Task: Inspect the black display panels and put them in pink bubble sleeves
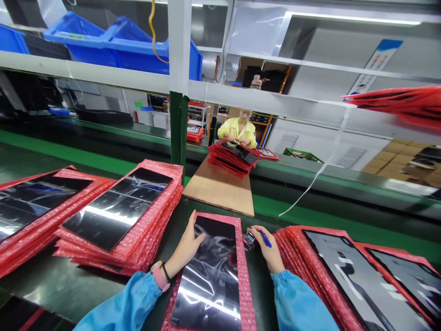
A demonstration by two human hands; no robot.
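My left hand (188, 243) rests with its fingers flat on a glossy black display panel (210, 280), which lies in a pink bubble-wrap sleeve (245, 280) on the green bench. My right hand (270, 243) grips a blue pen (266, 239) beside the sleeve's right edge. A small transparent object (249, 240), too blurred to identify, lies just left of that hand. Stacks of similar panels in pink sleeves lie on both sides: one (117, 214) and another (34, 202) to my left, more (358, 276) to my right.
A wooden board (220, 191) lies across the bench, with a red-sleeved stack (232, 158) at its far end. Beyond it, a co-worker in a yellow top (237, 131) handles panels. A white shelf rail (103, 71) holds blue bins (138, 50) overhead.
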